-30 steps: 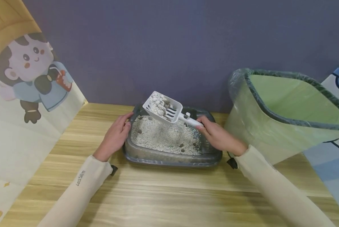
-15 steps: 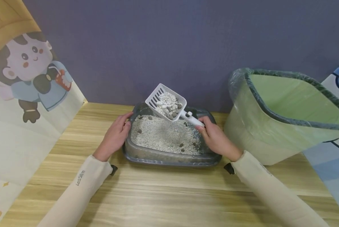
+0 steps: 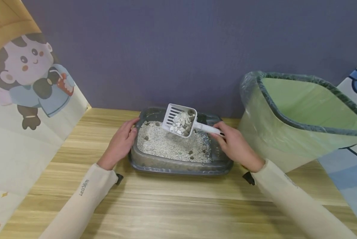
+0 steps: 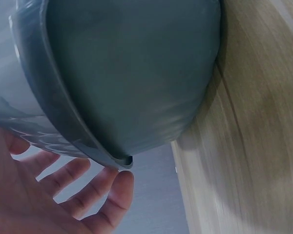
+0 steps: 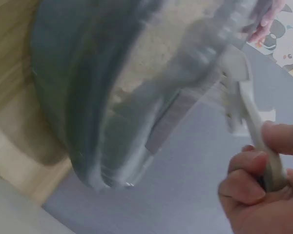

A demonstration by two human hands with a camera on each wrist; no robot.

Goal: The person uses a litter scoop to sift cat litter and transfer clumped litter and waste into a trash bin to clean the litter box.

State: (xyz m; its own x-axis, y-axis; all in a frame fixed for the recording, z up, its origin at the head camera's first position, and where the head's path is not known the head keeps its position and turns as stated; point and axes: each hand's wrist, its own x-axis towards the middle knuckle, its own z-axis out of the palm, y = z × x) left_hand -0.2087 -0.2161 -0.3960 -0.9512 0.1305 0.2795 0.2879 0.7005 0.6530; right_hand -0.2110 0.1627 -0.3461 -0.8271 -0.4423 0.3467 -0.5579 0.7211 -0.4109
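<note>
The white slotted scoop [image 3: 200, 126] is hanging above the far half of the gray tray [image 3: 178, 168], carrying pale litter [image 3: 182, 123] and dark lumps [image 3: 191, 113]. The right hand [image 3: 236, 146] is holding its handle with curled fingers — probably the best hold. The scoop is looking light and stiff, its loose load likely easy to spill. The left hand [image 3: 118, 144] is resting relaxed fingers on the tray's left rim. A lined bin [image 3: 262, 142] is standing right, cut off at the edge — its floor hidden. Blur is obscuring the scoop's load in the right wrist view.
</note>
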